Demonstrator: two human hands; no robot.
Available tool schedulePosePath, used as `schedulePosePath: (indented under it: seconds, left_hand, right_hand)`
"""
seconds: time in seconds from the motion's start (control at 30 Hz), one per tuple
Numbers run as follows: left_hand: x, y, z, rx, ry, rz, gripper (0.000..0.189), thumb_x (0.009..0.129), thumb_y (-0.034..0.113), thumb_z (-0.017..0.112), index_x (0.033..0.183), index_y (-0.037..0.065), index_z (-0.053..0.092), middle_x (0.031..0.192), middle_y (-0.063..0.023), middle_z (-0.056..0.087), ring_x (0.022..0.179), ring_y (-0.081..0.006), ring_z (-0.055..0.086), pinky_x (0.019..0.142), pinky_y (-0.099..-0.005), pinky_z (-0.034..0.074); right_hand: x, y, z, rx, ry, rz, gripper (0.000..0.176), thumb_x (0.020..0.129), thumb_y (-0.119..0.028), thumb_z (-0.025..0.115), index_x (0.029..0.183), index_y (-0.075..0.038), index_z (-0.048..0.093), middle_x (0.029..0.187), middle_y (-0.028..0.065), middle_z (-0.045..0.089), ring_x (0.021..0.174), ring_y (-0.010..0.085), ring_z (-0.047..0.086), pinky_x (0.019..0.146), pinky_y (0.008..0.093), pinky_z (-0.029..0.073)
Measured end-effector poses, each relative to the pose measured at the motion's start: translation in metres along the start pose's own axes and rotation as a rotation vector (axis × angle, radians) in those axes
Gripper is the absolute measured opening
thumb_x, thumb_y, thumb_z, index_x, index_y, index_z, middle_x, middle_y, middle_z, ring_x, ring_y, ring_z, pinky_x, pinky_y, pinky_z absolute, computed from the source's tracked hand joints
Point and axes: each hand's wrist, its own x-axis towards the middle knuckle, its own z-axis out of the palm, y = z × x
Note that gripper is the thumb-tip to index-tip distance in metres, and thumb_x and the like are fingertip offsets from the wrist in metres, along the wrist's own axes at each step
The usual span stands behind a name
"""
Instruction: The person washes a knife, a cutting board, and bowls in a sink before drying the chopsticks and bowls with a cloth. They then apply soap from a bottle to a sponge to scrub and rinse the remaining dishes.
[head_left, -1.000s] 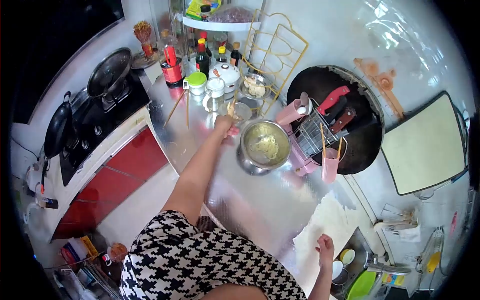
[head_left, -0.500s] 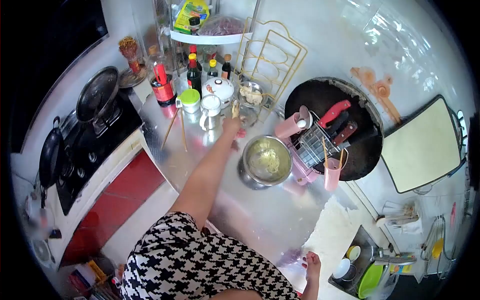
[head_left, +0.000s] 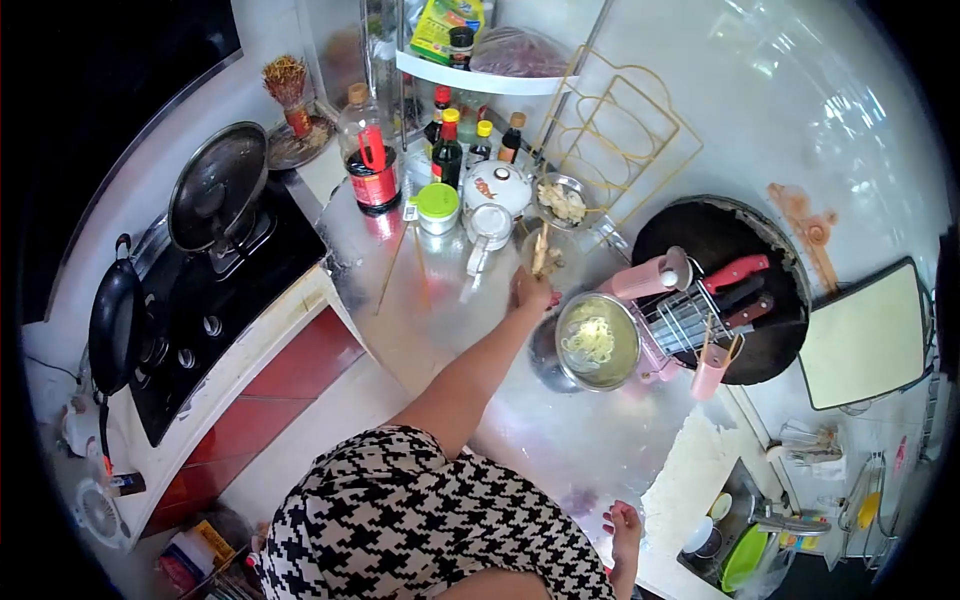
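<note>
My left hand [head_left: 531,289] is stretched over the counter with its fingers closed at the near side of a clear glass bowl [head_left: 553,268]. A long tan piece like ginger root [head_left: 541,247] sticks up just beyond the fingers; whether they grip it or the bowl's rim is hidden. To the right stands a steel pot [head_left: 567,375] holding pale yellow shreds [head_left: 592,340]. My right hand [head_left: 624,527] hangs low over the counter's near edge, fingers loosely curled and apart, with nothing in it.
A white lidded pot [head_left: 497,188], green-lidded jar [head_left: 437,207] and sauce bottles [head_left: 447,155] stand behind my left hand. A knife rack [head_left: 690,318] stands right of the steel pot, before a dark wok [head_left: 660,230]. The stove [head_left: 285,245] is left, the sink [head_left: 745,490] lower right.
The view has shifted, so the counter things sit further right and lower. My left hand has drawn slightly back towards me, beside the glass bowl. My right hand stays almost in place.
</note>
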Motion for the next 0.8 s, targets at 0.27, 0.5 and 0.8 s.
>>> schedulePosePath:
  seconds: [0.27,0.5,0.8]
  left_hand:
    - [-0.127,0.011,-0.124,0.195,-0.189,0.593,0.031,0.079,0.013,0.061,0.108,0.006,0.051,0.091,-0.0083,0.062,0.08,-0.0199,0.062,0.069,-0.0327,0.05]
    - [-0.074,0.096,-0.256,0.983,0.503,0.712,0.065,0.071,0.043,0.066,0.114,-0.001,0.045,0.112,-0.0166,0.047,0.105,-0.0321,0.045,0.09,-0.0418,0.038]
    - [-0.029,0.12,-0.267,1.469,0.355,0.339,0.044,0.077,0.025,0.06,0.111,0.001,0.046,0.108,-0.015,0.048,0.1,-0.0308,0.051,0.081,-0.0416,0.048]
  right_hand:
    - [0.023,-0.066,0.046,0.028,-0.114,-0.1,0.036,0.089,-0.031,0.053,0.109,-0.001,0.056,0.078,0.0066,0.06,0.067,0.0128,0.059,0.06,0.0256,0.048]
    - [0.127,-0.126,0.153,0.383,-0.307,-0.026,0.059,0.091,-0.046,0.041,0.123,0.003,0.031,0.093,0.019,0.061,0.074,0.0263,0.065,0.059,0.0387,0.057]
    - [0.17,-0.143,0.223,0.669,-0.279,-0.017,0.043,0.094,-0.028,0.04,0.118,0.007,0.033,0.092,0.0226,0.058,0.076,0.0296,0.064,0.061,0.0421,0.059]
